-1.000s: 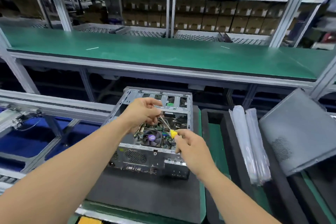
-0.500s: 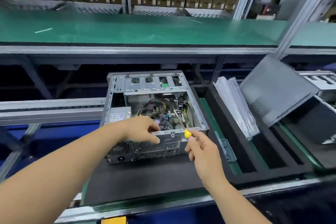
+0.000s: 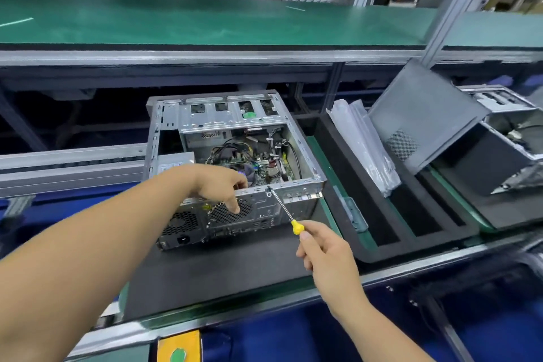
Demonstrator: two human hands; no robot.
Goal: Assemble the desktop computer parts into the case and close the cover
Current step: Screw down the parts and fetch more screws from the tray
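Note:
An open grey computer case (image 3: 305,161) lies on a black foam mat (image 3: 223,267), its motherboard, fan and cables exposed. My left hand (image 3: 219,185) rests on the case's near rear edge, thumb on the fan grille and fingers curled over the rim. My right hand (image 3: 323,247) grips a yellow-handled screwdriver (image 3: 283,209). The screwdriver's tip touches the top rim of the rear panel. A dark grey side cover (image 3: 420,114) leans upright to the right of the case.
A black foam tray (image 3: 382,247) with long slots sits right of the case and holds clear plastic-wrapped parts (image 3: 364,144). Another metal chassis (image 3: 505,103) stands at the far right. A green shelf (image 3: 205,23) runs above, behind the case.
The view swung right and down. My left hand came out of the case interior onto its rear rim. My right hand pulled back, bringing the screwdriver tip from the motherboard to the rear rim.

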